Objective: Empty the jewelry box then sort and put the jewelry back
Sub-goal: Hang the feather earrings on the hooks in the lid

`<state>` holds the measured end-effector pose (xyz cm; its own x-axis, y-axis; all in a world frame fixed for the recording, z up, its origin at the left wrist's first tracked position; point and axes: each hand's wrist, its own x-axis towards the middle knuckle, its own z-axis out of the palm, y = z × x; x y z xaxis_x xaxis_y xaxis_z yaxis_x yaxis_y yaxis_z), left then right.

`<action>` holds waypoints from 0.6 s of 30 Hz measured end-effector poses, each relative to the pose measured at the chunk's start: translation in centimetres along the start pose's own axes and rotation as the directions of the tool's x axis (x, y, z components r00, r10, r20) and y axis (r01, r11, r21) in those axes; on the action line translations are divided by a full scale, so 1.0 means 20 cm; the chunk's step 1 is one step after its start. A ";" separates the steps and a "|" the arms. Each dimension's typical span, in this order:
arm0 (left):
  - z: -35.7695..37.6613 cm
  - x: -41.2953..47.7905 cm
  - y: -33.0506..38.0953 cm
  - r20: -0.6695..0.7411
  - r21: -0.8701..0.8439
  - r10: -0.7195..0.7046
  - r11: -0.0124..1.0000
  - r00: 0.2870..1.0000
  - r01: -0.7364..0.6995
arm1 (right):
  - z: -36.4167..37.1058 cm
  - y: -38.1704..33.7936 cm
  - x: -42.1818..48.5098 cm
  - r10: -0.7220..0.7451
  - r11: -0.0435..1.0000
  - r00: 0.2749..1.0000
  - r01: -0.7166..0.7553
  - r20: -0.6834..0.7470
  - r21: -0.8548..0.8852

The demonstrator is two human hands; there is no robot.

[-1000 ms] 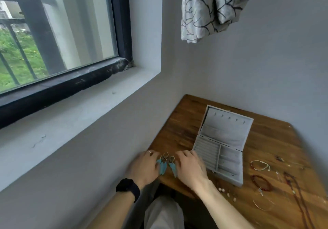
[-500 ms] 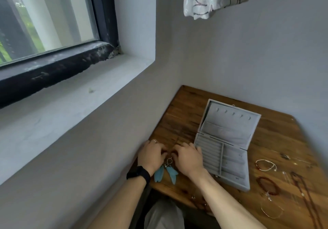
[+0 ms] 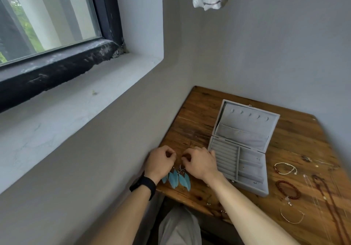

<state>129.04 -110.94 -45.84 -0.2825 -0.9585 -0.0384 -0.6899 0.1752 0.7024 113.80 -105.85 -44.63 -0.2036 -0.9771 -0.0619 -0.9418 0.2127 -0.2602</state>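
Reading the wooden table (image 3: pixel 199 111) as a clock face with the person seated at 6, both hands sit at about 8 o'clock, close to the wall-side edge. The left hand (image 3: pixel 159 164), with a black wristband (image 3: pixel 143 185) on its wrist, and the right hand (image 3: pixel 201 164) are knuckles-up and nearly touching, the fingers of each curled in toward the palm. The teal feather earrings (image 3: pixel 178 179) lie just on the 6 o'clock side of the hands, their feathers fanned flat on the wood and pointing toward the person. Their metal tops run up into the gap between the two hands, and whether either hand actually pinches them cannot be told from this angle. The grey jewelry box (image 3: pixel 247 186) stands open at the table's centre, just beside the right hand at its 3 o'clock, with the lid raised toward 12 and the ridged and divided compartments showing. At 3 to 4 o'clock, well apart from the hands, lie a white and red cord bracelet (image 3: pixel 284 168), a dark red bead bracelet (image 3: pixel 287 186), a thin bangle (image 3: pixel 292 216) and a long dark necklace (image 3: pixel 330 197). A few small pieces (image 3: pixel 209 201), too small to identify, sit near the 6 o'clock edge under the right forearm.
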 end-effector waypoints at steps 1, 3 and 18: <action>0.00 -0.01 0.00 -0.004 -0.065 -0.027 0.998 1.000 0.026 | 0.00 0.00 0.00 -0.012 1.000 1.000 0.012 -0.005 -0.008; -0.01 -0.03 0.01 0.000 -0.184 -0.075 0.980 0.997 0.074 | 0.01 -0.01 0.00 -0.033 0.999 0.999 0.033 -0.016 -0.010; -0.09 -0.10 0.29 0.083 -0.437 0.043 0.899 0.996 -0.002 | -0.26 0.17 -0.19 0.093 0.691 0.979 0.067 -0.181 0.719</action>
<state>126.84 -108.34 -40.44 -0.3662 -0.9281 -0.0675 -0.3286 0.0610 0.9425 109.93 -101.38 -40.38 -0.3356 -0.9378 0.0892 -0.4725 0.0857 -0.8772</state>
